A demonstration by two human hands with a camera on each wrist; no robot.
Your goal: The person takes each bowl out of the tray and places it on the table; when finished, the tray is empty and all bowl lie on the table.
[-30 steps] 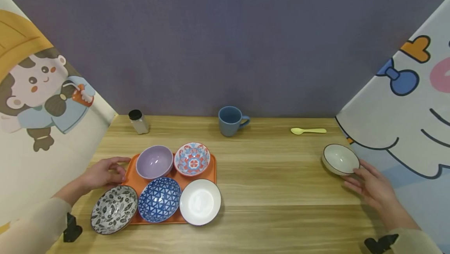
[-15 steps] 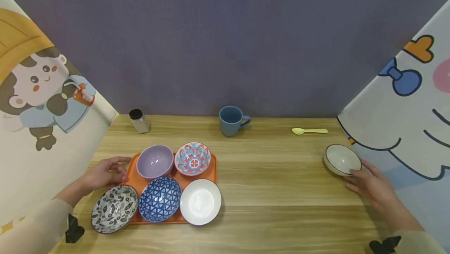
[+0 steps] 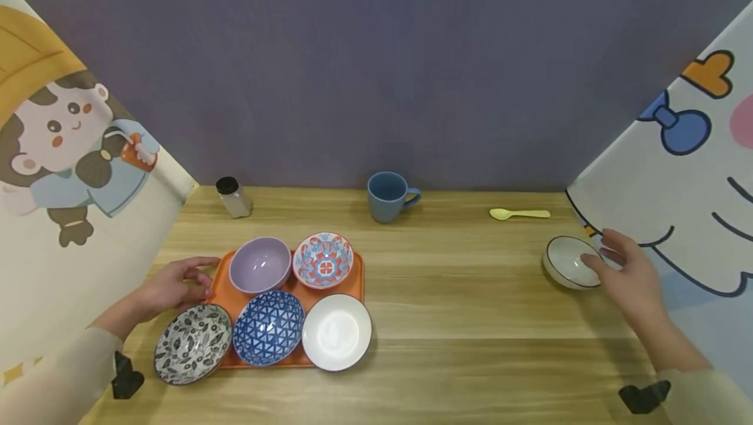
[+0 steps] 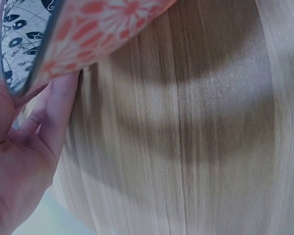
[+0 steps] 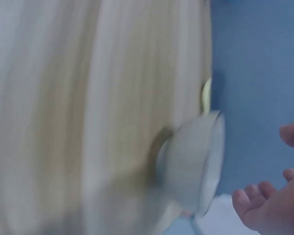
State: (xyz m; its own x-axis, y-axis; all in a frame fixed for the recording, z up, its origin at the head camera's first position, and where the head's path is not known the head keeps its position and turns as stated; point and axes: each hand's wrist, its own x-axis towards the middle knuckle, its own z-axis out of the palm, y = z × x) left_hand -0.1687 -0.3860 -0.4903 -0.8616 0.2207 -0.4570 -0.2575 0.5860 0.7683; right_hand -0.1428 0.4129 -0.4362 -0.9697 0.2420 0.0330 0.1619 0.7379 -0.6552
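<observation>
My left hand point(image 3: 173, 284) holds the left edge of an orange tray point(image 3: 221, 284), thumb and fingers at its rim. Close below it, a bowl with black leaf patterns point(image 3: 194, 344) overlaps the tray's near left corner; its red-patterned outside point(image 4: 103, 29) fills the top of the left wrist view. Also on the tray are a purple bowl point(image 3: 260, 265), a red-and-blue flowered bowl point(image 3: 323, 260), a blue triangle-patterned bowl point(image 3: 269, 328) and a white bowl point(image 3: 337, 332). At the right, my right hand point(image 3: 632, 278) is open beside a dark-rimmed pale bowl point(image 3: 567, 261), apart from it in the right wrist view.
Along the back stand a black-lidded jar point(image 3: 233, 197) and a blue mug point(image 3: 386, 197). A yellow spoon point(image 3: 520, 214) lies at the back right, behind the pale bowl. A dark wall and two cartoon-printed side panels border the wooden table point(image 3: 453, 294).
My right hand has let go of the pale bowl and moved up and away, its fingers opening. My left hand stays at the tray edge.
</observation>
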